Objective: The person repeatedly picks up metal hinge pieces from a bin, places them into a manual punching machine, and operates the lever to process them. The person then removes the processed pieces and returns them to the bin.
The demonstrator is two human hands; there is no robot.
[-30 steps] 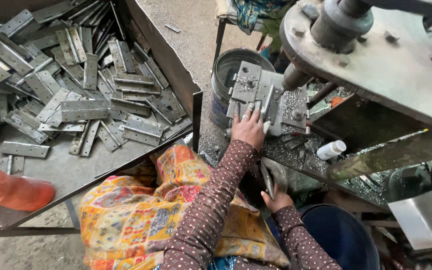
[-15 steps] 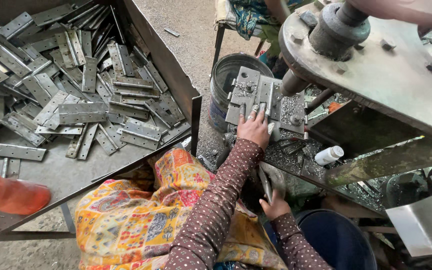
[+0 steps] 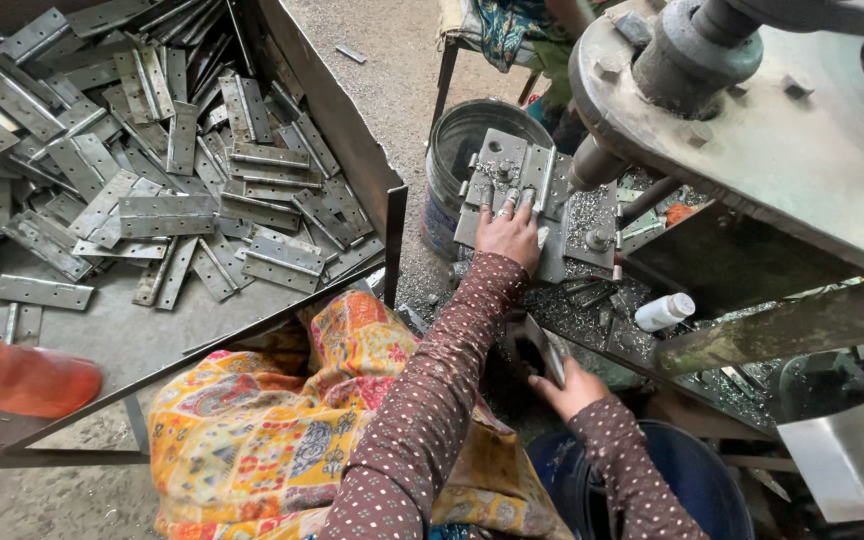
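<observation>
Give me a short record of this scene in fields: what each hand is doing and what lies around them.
left hand: flat on a grey metal plate on the machine bed, fingers spread
right hand: holds a thin metal piece low beside the machine
machine: heavy grey press head above the bed
tray: heaped with flat metal hinges
nearby: metal bucket, small white bottle, patterned cloth on the lap

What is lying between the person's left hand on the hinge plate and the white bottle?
In the head view, between the left hand and the white bottle lie metal shavings on the press bed.
</observation>
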